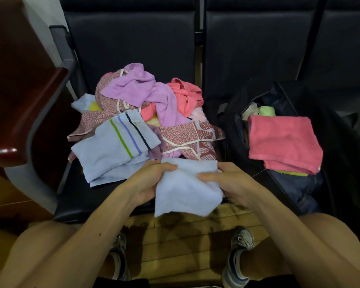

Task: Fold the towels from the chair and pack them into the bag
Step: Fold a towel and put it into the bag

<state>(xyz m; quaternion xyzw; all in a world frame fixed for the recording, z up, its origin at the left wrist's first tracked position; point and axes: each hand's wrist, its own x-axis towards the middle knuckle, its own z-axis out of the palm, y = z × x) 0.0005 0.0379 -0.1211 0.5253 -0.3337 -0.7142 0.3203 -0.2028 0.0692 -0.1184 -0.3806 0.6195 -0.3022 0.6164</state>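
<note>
A small folded light blue towel (185, 188) hangs over the chair's front edge. My left hand (150, 181) grips its left side and my right hand (229, 181) grips its right side. Behind it on the dark chair seat (77, 196) lies a heap of towels: a light blue one with coloured stripes (112, 150), a lilac one (146, 90), a coral one (187, 94) and a patterned maroon cloth (191, 138). On the seat to the right stands an open dark bag (341, 154) with a folded pink towel (283, 142) on top of its contents.
A dark red wooden armrest (27, 117) juts out at the left of the chair. Black seat backs (133, 38) rise behind. Below are a wooden floor (185, 235), my knees and my shoes. A pale green item (266, 111) shows deep in the bag.
</note>
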